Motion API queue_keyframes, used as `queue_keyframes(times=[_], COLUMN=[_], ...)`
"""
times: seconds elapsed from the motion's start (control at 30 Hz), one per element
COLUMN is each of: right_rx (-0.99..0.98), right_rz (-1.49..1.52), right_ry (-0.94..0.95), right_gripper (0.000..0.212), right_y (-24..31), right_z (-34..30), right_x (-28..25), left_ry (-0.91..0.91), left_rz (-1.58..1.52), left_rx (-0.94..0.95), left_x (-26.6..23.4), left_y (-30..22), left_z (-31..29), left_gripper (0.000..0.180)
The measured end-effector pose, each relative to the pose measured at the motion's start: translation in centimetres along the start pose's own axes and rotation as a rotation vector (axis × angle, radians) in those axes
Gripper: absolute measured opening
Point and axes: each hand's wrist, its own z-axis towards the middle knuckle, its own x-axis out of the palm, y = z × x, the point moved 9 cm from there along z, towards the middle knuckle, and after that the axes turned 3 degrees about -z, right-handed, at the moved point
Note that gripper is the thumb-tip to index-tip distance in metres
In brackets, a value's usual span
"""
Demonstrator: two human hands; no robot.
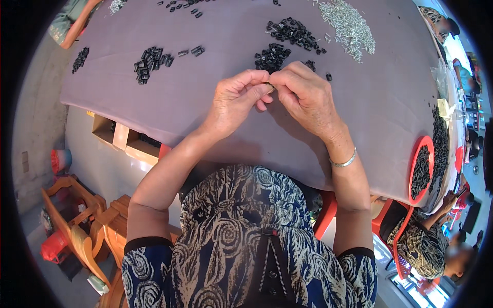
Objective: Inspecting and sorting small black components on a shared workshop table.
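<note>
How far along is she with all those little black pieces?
Possibly done: a small black batch set apart at the left. In hand: left hand and right hand pinch one small piece together. Left: black heaps and silver pins remain.

Both bare forearms rise from the lower edge and converge toward the middle. The left hand (237,97) is curled, knuckles up, its thumb and forefinger pinched together at the tips. The right hand (303,95) faces it, fingers bent inward, its fingertips meeting those of the left. The wrists are bent slightly, elbows spread wide. A thin silver metal bangle (343,162) circles the right wrist.
</note>
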Motion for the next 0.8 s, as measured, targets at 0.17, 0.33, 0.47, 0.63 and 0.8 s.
queue_keyframes(times=[0.17, 0.33, 0.47, 0.63, 0.8], right_rx=[0.004, 0.045, 0.074, 0.049, 0.072], right_rz=[0.022, 0.030, 0.025, 0.019, 0.026], right_ry=[-0.027, -0.011, -0.017, -0.064, -0.111], right_gripper=[0.017, 0.018, 0.016, 0.015, 0.015], right_y=[-0.04, -0.49, -0.70, -0.18, 0.03], right_z=[-0.04, -0.20, -0.27, -0.32, -0.34], right_x=[0.04, 0.24, 0.32, 0.10, -0.03], left_ry=[-0.009, 0.003, -0.001, -0.016, -0.023], left_rz=[0.006, 0.108, 0.096, 0.047, -0.076], left_rx=[0.020, -0.007, -0.016, -0.020, -0.011], left_x=[-0.07, 0.38, 0.20, -0.06, -0.03], left_y=[-0.20, -0.23, 0.04, 0.17, 0.41], left_z=[0.13, -0.06, 0.08, -0.12, -0.20], left_gripper=[0.013, 0.010, 0.008, 0.009, 0.011])
